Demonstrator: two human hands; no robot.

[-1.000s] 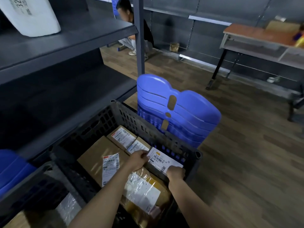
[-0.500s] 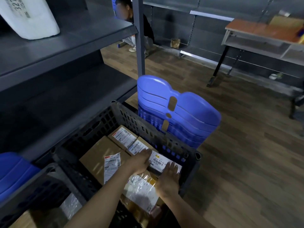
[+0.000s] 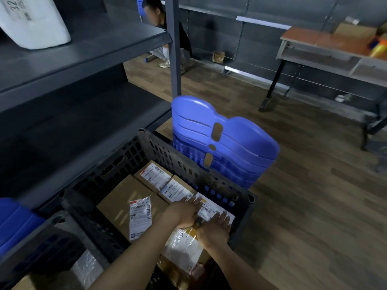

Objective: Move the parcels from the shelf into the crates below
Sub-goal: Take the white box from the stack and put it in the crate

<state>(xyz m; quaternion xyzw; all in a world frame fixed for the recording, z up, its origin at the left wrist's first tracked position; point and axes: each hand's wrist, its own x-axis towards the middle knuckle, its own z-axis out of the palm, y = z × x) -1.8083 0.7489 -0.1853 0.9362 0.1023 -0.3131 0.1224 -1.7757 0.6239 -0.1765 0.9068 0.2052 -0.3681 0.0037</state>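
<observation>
Parcel goes into the crate: a worker's left hand (image 3: 184, 212) and right hand (image 3: 216, 228) lie side by side on a white-labelled parcel (image 3: 211, 209). It sits against the right-hand wall of a black slatted crate (image 3: 134, 155), which stands on the floor below the shelf (image 3: 88, 47). Each grip is spread, fingers straight and flat on the label, pinching nothing. The posture reads as pressing the parcel level into the last gap, between the crate wall and a film-wrapped parcel (image 3: 184, 248) nearer the worker.

A large brown box (image 3: 121, 201) and two smaller boxes (image 3: 154, 175) fill the far side, labels up and edge to edge, apparently packed tight to save room. One white parcel (image 3: 31, 24) sits on the upper shelf, so the job looks unfinished. A second crate (image 3: 41, 237) stands to the left. Stacked blue chairs (image 3: 230, 147) stand just behind the first.
</observation>
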